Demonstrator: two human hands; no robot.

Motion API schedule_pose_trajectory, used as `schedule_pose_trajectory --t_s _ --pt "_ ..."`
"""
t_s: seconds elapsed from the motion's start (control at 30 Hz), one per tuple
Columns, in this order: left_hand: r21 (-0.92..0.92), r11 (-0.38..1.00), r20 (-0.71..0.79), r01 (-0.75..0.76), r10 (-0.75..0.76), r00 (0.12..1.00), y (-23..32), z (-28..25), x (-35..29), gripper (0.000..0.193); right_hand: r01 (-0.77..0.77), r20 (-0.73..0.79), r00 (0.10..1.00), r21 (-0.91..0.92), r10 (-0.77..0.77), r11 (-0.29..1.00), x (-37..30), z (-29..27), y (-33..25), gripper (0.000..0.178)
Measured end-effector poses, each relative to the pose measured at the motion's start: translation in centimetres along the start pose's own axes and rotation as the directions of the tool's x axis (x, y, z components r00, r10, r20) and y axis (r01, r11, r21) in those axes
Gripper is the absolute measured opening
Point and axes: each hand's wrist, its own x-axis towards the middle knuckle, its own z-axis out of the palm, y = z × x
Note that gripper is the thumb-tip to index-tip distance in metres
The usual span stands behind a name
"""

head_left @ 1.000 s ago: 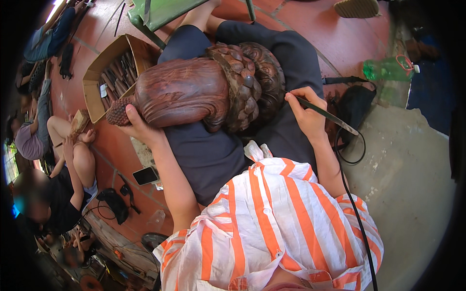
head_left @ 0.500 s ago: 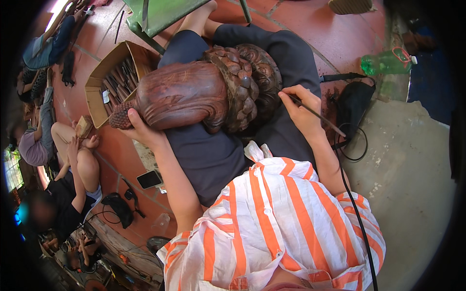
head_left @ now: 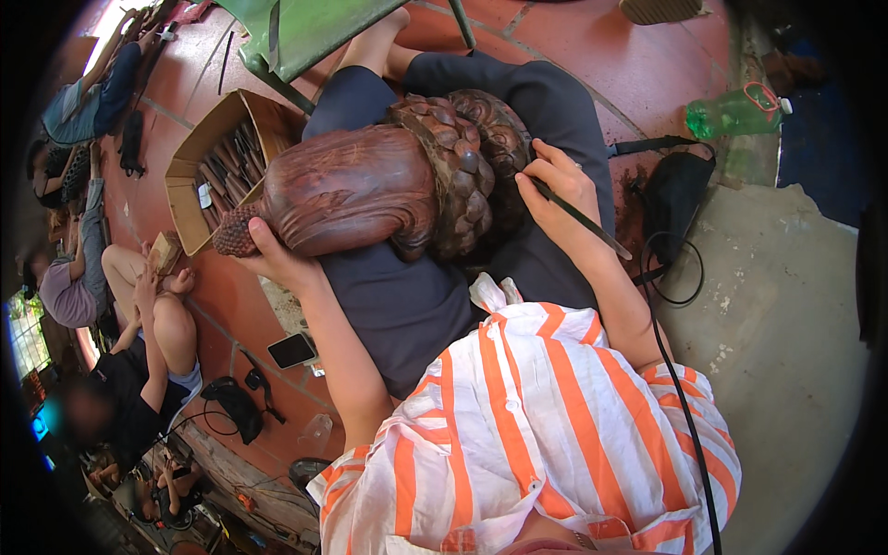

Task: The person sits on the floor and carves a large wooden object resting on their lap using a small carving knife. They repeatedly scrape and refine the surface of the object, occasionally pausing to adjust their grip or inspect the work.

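While left hand (head_left: 277, 264) props carving (head_left: 370, 190), right hand (head_left: 555, 190) touches it.

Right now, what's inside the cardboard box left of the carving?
The open cardboard box holds a packed pile of long carving tools with wooden handles and a small white tag. The box bottom is hidden under the tools.

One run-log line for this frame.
left hand under wood carving | right hand holds thin tool on it | carving on lap
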Motion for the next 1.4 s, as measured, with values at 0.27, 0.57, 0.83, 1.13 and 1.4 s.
schedule_pose_trajectory --t_s 0.27,0.57,0.83,1.13,1.4 --pt "0.008 1.000 -0.007 0.002 -0.002 1.000 -0.2 -0.2 0.0 0.066 -0.062 0.045 0.997 -0.099 0.066 0.993 -0.3 1.0 -1.4 0.012" --pt "0.030 0.999 -0.019 -0.033 0.033 0.999 0.5 1.0 -0.1 0.066 -0.059 0.016 0.998 -0.004 0.059 0.998 -0.5 1.5 0.5 0.012" --pt "0.047 0.998 -0.029 -0.035 0.037 0.999 0.4 1.1 0.0 0.069 -0.089 0.046 0.994 -0.120 0.095 0.989 -0.3 1.3 -1.1 0.012" --pt "0.041 0.999 -0.027 -0.019 0.020 0.999 0.7 1.3 -0.1 0.067 -0.129 0.045 0.991 0.214 0.122 0.968 -0.1 0.8 2.6 0.015" --pt "0.060 0.998 -0.025 -0.031 0.032 0.999 0.7 1.6 0.0 0.068 -0.104 0.074 0.990 -0.175 0.118 0.979 -0.3 1.1 -1.4 0.012"
